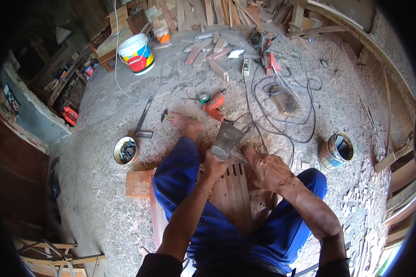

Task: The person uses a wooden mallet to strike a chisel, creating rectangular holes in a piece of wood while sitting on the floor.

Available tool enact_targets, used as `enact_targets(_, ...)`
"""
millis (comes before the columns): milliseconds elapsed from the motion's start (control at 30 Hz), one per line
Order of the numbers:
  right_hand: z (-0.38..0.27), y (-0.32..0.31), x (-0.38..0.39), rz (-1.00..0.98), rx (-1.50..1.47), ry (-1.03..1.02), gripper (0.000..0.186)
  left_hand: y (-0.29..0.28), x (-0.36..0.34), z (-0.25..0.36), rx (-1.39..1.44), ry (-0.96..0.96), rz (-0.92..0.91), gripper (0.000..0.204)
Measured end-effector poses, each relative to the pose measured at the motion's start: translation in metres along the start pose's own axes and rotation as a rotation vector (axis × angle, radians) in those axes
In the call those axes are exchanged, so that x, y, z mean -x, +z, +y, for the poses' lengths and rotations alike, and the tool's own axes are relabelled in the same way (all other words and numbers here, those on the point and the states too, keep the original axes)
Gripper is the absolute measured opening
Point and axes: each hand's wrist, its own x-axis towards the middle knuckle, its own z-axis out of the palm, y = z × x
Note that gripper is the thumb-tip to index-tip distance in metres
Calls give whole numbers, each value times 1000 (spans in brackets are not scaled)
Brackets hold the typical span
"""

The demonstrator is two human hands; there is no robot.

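My left hand (214, 165) is closed on the rounded back of a hatchet's grey metal head (229, 137), whose broad dark blade points away from me. My right hand (269, 170) grips near the hatchet's short wooden handle (240, 156), its fingers partly hidden. Below both hands, between my blue-trousered legs, lie several long wooden strips (233, 191) side by side, with dark slots cut near their far ends. A wooden block (139, 184) juts out beside my left leg.
An orange power drill (213, 107) and a tape measure (204, 97) lie ahead, near my bare foot. Small buckets stand left (125, 150) and right (336, 150). Black cables (282, 130) loop across the dusty floor. Farther off are a large bucket (136, 53) and wood offcuts (208, 52).
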Motion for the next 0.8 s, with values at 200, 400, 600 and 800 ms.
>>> enact_targets(200,-4,-26,2,353,-274,-163,67,4,7,-31,22,-94,88,14)
enact_targets(400,-14,-27,-1,192,-293,-40,65,5,11,-43,131,-145,100,15)
enact_targets(600,16,34,6,148,-462,-35,54,1,59,-10,33,141,-201,17)
enact_targets(800,41,85,34,328,-1124,246,55,-26,-34,41,130,-121,371,36)
